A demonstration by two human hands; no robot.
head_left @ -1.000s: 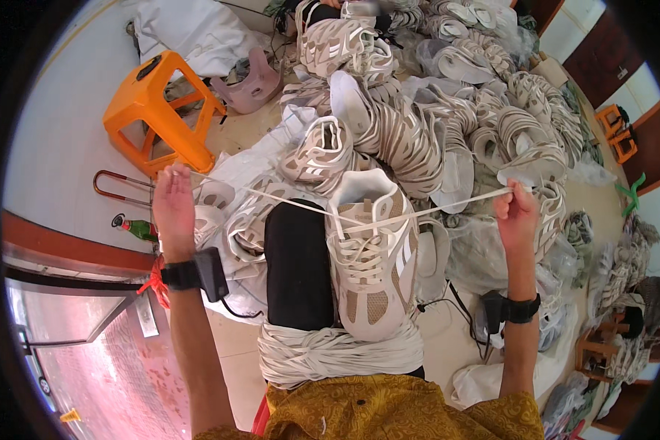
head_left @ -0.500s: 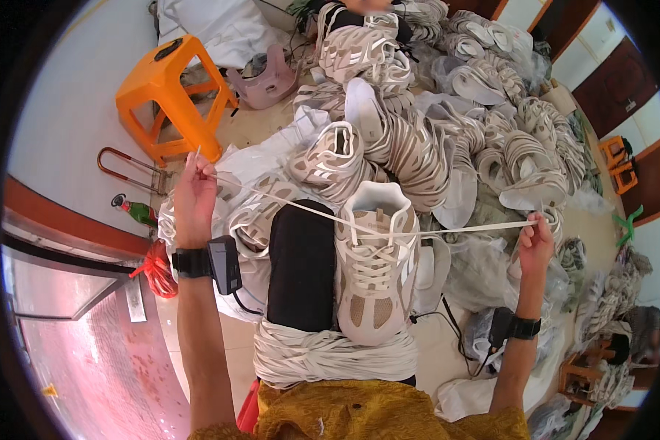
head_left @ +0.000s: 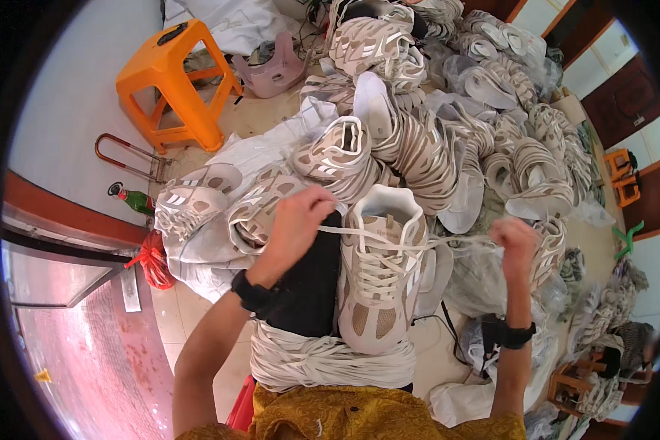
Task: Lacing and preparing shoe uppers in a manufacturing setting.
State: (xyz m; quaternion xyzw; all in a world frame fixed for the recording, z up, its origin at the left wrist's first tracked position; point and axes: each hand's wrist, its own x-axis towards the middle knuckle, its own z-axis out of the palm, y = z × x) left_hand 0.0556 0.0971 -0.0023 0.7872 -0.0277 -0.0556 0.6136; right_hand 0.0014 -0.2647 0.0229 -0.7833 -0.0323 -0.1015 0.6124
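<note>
Beige mesh sneaker (head_left: 383, 282) sat right of the left hand (head_left: 298, 222), which was curled round a lace (head_left: 339, 230). Right hand (head_left: 515, 240) was half-curled, hold too blurry to tell.

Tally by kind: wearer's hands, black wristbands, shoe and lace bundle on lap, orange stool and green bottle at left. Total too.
Left hand and right hand: 2
Wristbands: 2
Shoe: 1
Lace bundle: 1
Stool: 1
Bottle: 1
Total: 8

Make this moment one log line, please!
left hand: curled on white lace | right hand: curled on white lace, blurred | beige sneaker: laced, heel pointing away | lace bundle: by sneaker's toe
</note>
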